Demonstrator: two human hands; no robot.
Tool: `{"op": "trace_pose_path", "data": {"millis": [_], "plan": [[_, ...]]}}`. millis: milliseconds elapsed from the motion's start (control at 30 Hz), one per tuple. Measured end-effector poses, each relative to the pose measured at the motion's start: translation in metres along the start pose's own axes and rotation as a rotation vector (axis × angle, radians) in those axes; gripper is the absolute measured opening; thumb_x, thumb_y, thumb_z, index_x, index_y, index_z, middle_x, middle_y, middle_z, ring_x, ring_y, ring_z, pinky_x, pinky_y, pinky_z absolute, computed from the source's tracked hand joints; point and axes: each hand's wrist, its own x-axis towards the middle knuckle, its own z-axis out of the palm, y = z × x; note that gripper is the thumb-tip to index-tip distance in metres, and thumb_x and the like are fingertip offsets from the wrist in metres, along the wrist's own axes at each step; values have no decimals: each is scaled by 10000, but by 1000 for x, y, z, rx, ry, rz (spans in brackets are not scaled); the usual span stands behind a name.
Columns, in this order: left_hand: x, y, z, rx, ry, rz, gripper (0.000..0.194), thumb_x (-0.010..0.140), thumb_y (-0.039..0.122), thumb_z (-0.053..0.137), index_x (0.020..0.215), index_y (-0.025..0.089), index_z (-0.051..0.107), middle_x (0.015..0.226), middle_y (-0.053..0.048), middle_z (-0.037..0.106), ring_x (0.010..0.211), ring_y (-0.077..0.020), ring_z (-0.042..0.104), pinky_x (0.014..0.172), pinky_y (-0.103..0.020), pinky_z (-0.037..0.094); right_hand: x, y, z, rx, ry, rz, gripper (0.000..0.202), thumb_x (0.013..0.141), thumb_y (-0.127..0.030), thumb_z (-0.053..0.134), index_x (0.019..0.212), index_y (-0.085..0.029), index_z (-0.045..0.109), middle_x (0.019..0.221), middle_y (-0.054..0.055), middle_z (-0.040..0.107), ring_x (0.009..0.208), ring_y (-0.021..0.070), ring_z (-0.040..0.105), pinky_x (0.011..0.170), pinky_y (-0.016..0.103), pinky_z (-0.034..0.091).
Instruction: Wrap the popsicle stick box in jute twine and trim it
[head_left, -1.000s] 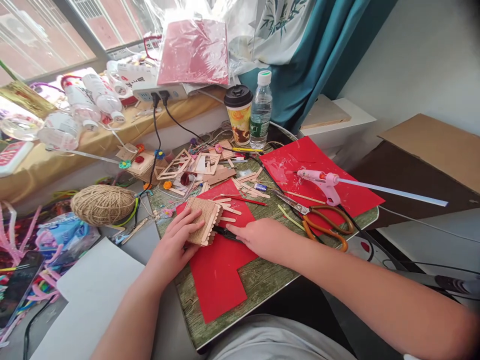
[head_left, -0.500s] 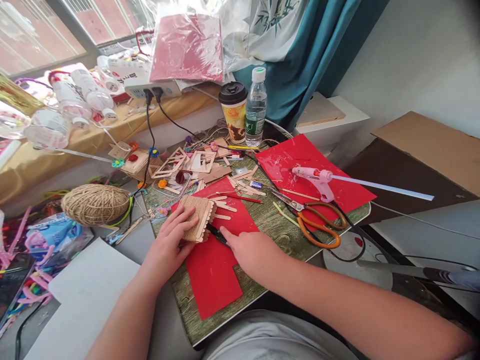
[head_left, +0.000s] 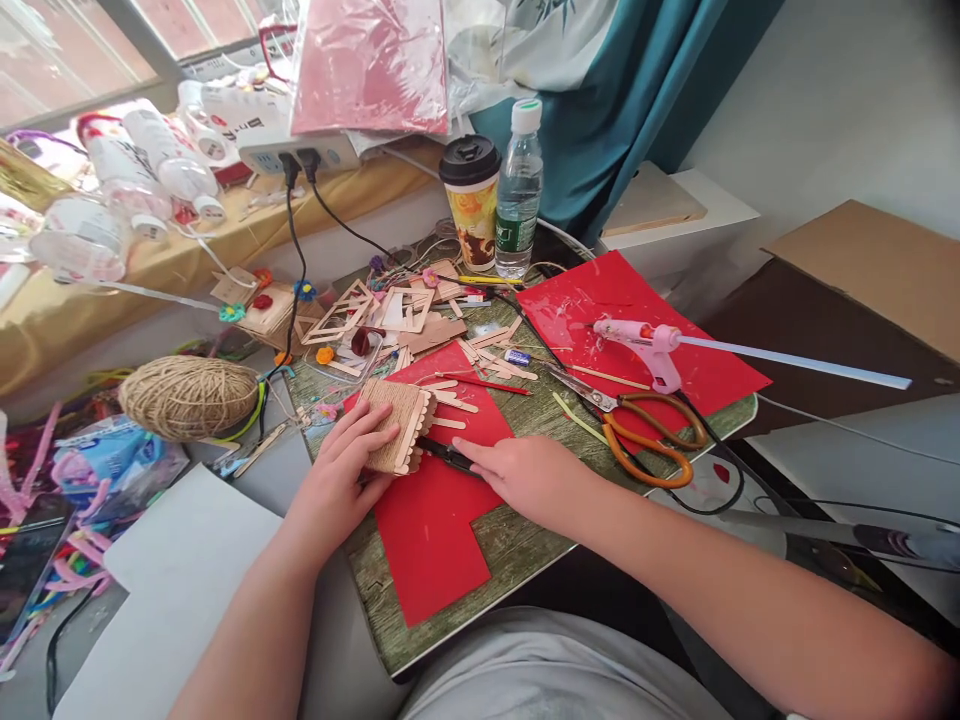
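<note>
My left hand (head_left: 352,455) is closed around a small box (head_left: 397,425) wrapped in brown twine, its fingers lying across the top. Scalloped craft-stick ends line the box's right edge. My right hand (head_left: 532,480) grips a slim black tool (head_left: 450,455) that looks like a craft knife; its tip is at the box's lower right side, and I cannot tell whether it touches. Both hands are over a red sheet (head_left: 435,560) on the green wood-grain table (head_left: 525,545). Several loose craft sticks (head_left: 454,405) lie just right of the box.
Orange-handled scissors (head_left: 645,440) lie at the right, near a pink glue gun (head_left: 645,345) on another red sheet (head_left: 720,375). A lidded cup (head_left: 472,215) and water bottle (head_left: 519,190) stand behind. At left are a twine ball (head_left: 187,398) and white paper (head_left: 187,570).
The camera view has shifted slightly. My right hand has drawn a little to the right with the black tool, showing more of it. My left hand still holds the box.
</note>
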Motion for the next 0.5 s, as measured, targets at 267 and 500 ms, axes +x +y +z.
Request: {"op": "trace_pose_path", "data": {"millis": [267, 500], "plan": [[0, 0, -2, -1, -31, -3, 525, 1012, 189, 638, 1508, 292, 498, 1649, -128, 510, 1632, -336, 325, 1275, -657, 385, 15, -2, -10, -19, -36, -62, 479, 1140, -381, 423, 1607, -324, 513, 1015, 85, 824, 845, 241, 780, 678, 289, 460], [-1, -1, -5, 4, -64, -7, 560, 1022, 167, 595, 1549, 308, 467, 1668, -116, 488, 1634, -342, 321, 1286, -661, 366, 20, 8, -10, -8, -36, -82, 485, 1135, -363, 428, 1613, -332, 504, 1046, 80, 826, 852, 241, 781, 665, 282, 461]]}}
